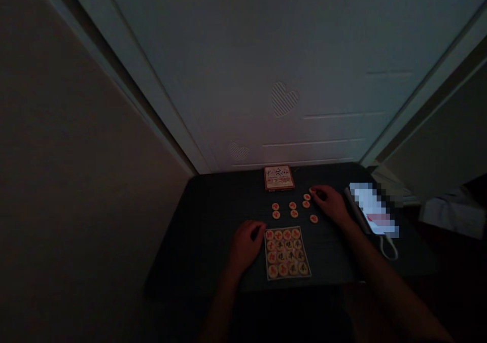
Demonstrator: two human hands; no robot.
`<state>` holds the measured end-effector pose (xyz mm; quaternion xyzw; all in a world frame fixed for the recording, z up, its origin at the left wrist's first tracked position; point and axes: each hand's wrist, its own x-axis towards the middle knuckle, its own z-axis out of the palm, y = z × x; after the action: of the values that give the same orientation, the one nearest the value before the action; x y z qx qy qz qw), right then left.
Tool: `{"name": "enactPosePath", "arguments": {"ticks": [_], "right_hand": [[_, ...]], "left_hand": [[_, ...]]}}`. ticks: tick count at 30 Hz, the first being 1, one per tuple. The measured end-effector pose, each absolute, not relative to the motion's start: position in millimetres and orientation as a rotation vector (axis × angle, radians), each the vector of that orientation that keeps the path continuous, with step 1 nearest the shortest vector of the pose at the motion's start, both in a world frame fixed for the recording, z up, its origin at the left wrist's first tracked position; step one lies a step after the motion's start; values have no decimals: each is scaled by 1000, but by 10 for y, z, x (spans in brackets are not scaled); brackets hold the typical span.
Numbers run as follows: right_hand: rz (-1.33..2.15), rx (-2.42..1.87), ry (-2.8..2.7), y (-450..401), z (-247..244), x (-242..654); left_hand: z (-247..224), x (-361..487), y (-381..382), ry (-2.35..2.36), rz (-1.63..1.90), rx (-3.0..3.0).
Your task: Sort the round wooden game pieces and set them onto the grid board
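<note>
My right hand point(330, 201) reaches to the far right of the table, thumb and fingers pinching the edge of a round xiangqi piece point(312, 189). Two more xiangqi pieces point(306, 201) lie just left of those fingertips, and a single one point(313, 218) sits nearer to me. Further left are two short pairs of pieces with red characters point(276, 214). My left hand point(246, 244) rests curled on the table, fingertips together by the upper left corner of a square tray point(267, 274); nothing shows in it. Rows of pieces with red and black characters fill the tray.
A small printed box point(279, 177) stands at the back of the dark table point(201, 221). A lit phone or tablet point(375, 211), partly pixelated, lies at the right with a white cable loop point(388, 249). A pale panel with raised hearts point(284, 99) rises behind the table.
</note>
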<state>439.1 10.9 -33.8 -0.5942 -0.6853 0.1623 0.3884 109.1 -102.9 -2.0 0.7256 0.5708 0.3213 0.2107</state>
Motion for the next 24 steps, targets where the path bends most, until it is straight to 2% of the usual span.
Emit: {"name": "enactPosePath", "arguments": {"ticks": [10, 17, 24], "right_hand": [[413, -1468, -1639, -272, -51, 4241], [697, -1343, -1618, -1075, 88, 3834], [1011, -1278, -1434, -1411, 111, 3598]], "left_hand": [[-34, 1087, -1023, 1606, 886, 2006], [-29, 1096, -1017, 1619, 896, 1993], [56, 1064, -1042, 1631, 1026, 1812]]}}
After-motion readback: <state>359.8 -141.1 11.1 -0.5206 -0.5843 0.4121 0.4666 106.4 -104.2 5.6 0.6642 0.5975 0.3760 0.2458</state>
